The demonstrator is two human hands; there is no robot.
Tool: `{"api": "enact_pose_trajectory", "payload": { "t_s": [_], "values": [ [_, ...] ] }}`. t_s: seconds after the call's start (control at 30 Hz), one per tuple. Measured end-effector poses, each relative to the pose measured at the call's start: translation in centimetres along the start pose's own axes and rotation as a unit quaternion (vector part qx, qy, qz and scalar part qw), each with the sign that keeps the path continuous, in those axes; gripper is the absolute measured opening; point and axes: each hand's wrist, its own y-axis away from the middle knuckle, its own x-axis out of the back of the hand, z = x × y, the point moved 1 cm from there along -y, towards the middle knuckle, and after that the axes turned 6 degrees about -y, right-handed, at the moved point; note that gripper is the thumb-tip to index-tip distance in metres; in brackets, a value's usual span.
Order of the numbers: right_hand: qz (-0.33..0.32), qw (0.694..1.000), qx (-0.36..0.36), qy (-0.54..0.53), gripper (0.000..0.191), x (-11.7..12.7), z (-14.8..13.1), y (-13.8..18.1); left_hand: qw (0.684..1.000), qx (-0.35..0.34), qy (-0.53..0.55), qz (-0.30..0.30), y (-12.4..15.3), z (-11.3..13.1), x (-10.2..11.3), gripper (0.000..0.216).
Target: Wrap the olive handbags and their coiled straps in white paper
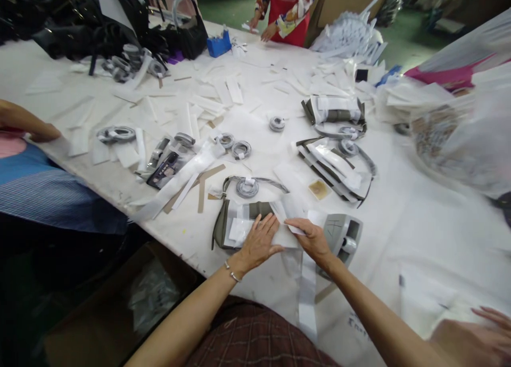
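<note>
An olive-green handbag lies on the table in front of me, with white sheets over its front. My left hand rests on it, palm down, fingers stretched out. Between the thumb and fingers of my right hand is the edge of a thin white sheet, over the bag's right side. A coiled grey strap with a white wrap sits by the bag's handle. Just right of my right hand stands a grey tape dispenser. My hands cover part of the bag.
Two wrapped bags lie ahead to the right. Grey strap coils, white strips and a dark printed packet lie ahead to the left. Plastic bags bulge at right. Other people's hands are at the table.
</note>
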Motion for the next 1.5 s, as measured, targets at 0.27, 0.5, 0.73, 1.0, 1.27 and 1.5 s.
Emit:
{"api": "enact_pose_trajectory", "payload": {
  "t_s": [0.27, 0.5, 0.73, 1.0, 1.27, 1.5],
  "values": [
    [0.046, 0.984, 0.114, 0.131, 0.023, -1.2, -1.3, 1.6, 0.982, 0.150, 0.070, 0.094, -0.3, 1.1, -0.8, 0.074],
    [0.049, 0.977, 0.088, 0.187, 0.013, -1.1, -3.8, 4.3, 0.991, -0.109, 0.034, 0.071, 0.7, 0.9, -0.8, 0.047],
    [-0.048, 0.975, 0.020, 0.215, 0.025, -0.1, -4.4, 11.2, 0.982, -0.176, 0.043, 0.054, 1.2, 0.5, -0.5, 0.045],
    [-0.043, 0.962, 0.039, 0.266, 0.015, -3.6, -2.1, 10.3, 0.977, -0.205, 0.016, 0.059, 1.1, 0.1, 0.1, 0.045],
    [-0.044, 0.982, 0.056, 0.176, 0.021, -5.9, -6.1, 9.4, 0.971, -0.225, 0.033, 0.075, 2.1, -1.6, 1.0, 0.040],
    [-0.100, 0.981, 0.084, 0.142, 0.023, -8.2, -7.6, 10.5, 0.977, -0.199, 0.054, 0.047, 4.7, -1.1, -1.3, 0.028]
  ]
}}
